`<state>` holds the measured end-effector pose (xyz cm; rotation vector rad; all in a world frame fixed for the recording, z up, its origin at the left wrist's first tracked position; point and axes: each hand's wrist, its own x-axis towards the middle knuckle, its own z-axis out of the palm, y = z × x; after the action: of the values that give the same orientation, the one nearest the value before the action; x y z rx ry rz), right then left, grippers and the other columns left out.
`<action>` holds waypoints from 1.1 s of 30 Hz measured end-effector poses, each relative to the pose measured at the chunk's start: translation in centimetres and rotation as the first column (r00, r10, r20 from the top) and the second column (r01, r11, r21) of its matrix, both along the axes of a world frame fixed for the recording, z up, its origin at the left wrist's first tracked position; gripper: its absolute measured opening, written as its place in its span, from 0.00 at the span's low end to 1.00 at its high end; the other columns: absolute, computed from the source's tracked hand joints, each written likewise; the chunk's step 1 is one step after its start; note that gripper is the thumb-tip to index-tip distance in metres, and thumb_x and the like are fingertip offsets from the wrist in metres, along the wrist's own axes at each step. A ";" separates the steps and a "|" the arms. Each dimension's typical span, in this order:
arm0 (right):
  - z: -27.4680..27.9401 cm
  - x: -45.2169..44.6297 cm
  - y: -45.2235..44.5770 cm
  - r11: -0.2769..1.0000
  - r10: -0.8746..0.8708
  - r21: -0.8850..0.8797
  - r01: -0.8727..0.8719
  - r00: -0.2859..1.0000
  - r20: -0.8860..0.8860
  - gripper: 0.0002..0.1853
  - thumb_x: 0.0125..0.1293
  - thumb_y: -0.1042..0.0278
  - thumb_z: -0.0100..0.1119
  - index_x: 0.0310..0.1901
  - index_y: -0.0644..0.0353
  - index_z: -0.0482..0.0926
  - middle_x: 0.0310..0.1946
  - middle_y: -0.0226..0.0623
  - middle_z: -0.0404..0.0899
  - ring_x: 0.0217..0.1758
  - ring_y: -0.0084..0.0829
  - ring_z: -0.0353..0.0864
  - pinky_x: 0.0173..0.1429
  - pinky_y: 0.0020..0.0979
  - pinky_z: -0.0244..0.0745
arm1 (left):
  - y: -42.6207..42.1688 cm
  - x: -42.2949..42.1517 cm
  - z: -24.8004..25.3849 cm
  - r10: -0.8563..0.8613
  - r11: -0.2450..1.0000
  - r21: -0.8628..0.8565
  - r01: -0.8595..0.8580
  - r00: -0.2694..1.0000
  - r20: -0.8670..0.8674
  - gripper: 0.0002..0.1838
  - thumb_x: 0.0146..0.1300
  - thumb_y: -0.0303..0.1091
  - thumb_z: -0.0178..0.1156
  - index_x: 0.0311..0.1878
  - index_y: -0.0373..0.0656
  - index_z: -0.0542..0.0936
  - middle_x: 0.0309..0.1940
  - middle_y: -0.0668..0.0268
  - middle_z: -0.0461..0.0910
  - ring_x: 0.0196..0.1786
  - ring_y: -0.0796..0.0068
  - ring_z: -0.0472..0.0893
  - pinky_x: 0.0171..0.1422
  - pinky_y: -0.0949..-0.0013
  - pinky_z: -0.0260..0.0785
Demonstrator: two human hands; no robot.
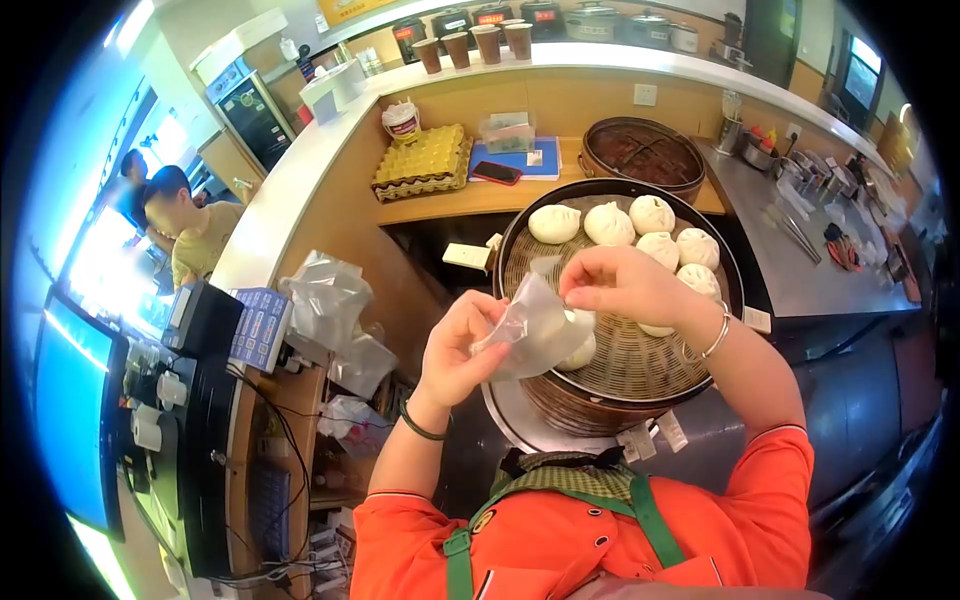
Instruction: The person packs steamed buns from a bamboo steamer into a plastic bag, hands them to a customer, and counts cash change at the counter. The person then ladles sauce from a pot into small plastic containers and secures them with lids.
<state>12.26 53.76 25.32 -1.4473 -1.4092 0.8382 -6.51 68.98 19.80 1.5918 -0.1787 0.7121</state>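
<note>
Plastic bag [538, 330] is pinched by both half-curled hands [458, 345] [628, 283].

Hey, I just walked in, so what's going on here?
A person in an orange shirt is handling a clear plastic bag over a round steamer basket holding white buns. The left grip holds the bag, and the right grip is at its edge; whether it pinches the bag is hard to tell. Most buns sit toward the basket's far and right sides. Another person is across the counter.
</note>
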 end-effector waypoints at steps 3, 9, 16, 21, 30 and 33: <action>-1.8 -0.6 -1.3 1.000 0.000 -0.020 -0.007 0.952 -0.306 0.16 0.61 0.63 0.58 0.45 0.67 0.73 0.38 0.34 0.76 0.42 0.21 0.74 0.49 0.25 0.71 | -1.3 0.1 0.0 0.076 0.997 0.019 -0.076 0.997 0.008 0.13 0.49 0.21 0.60 0.22 0.43 0.65 0.34 0.65 0.70 0.41 0.72 0.70 0.61 0.60 0.60; -4.8 -0.6 -2.5 1.000 0.005 -0.012 -0.007 0.979 -0.205 0.18 0.61 0.63 0.58 0.48 0.67 0.73 0.39 0.33 0.77 0.44 0.22 0.73 0.49 0.25 0.70 | -2.7 0.4 0.3 -0.025 0.977 0.210 0.026 1.000 -0.006 0.12 0.47 0.21 0.62 0.22 0.43 0.66 0.34 0.63 0.71 0.40 0.69 0.71 0.61 0.59 0.61; -4.2 -2.0 -6.2 0.997 -0.042 -0.075 0.019 0.948 -0.314 0.16 0.61 0.66 0.57 0.48 0.65 0.74 0.41 0.32 0.78 0.44 0.22 0.74 0.48 0.25 0.70 | -3.7 -0.1 1.2 0.228 0.817 0.510 -0.268 0.963 0.140 0.14 0.43 0.19 0.63 0.22 0.43 0.66 0.24 0.64 0.71 0.28 0.65 0.72 0.32 0.67 0.62; -5.5 -3.6 -7.1 0.992 0.044 -0.110 -0.070 0.975 -0.217 0.17 0.61 0.66 0.57 0.50 0.66 0.73 0.40 0.34 0.78 0.43 0.21 0.75 0.49 0.26 0.70 | -5.6 -0.3 1.2 0.096 0.653 0.717 -0.245 0.965 0.243 0.16 0.41 0.20 0.65 0.23 0.45 0.66 0.24 0.66 0.71 0.25 0.66 0.70 0.30 0.67 0.61; -7.2 -2.6 -8.5 0.974 -0.187 -0.172 0.150 0.955 -0.230 0.05 0.59 0.70 0.58 0.29 0.61 0.77 0.26 0.25 0.74 0.31 0.15 0.71 0.34 0.18 0.64 | -4.8 -0.8 -0.2 0.197 0.567 0.786 -0.245 0.967 0.159 0.12 0.44 0.27 0.66 0.28 0.42 0.71 0.30 0.60 0.72 0.32 0.59 0.72 0.35 0.63 0.66; -7.9 -3.3 -8.0 0.943 -0.297 -0.121 0.311 0.619 -0.727 0.03 0.60 0.73 0.55 0.34 0.62 0.76 0.29 0.25 0.73 0.32 0.16 0.70 0.36 0.18 0.64 | -5.3 -0.7 0.8 0.394 0.583 0.684 -0.438 0.889 0.234 0.17 0.45 0.29 0.67 0.40 0.41 0.74 0.39 0.58 0.73 0.42 0.57 0.73 0.47 0.61 0.66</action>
<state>8.98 45.81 17.46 -1.0772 -0.5192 1.0228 -7.18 63.64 20.63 2.4360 -0.1301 1.1511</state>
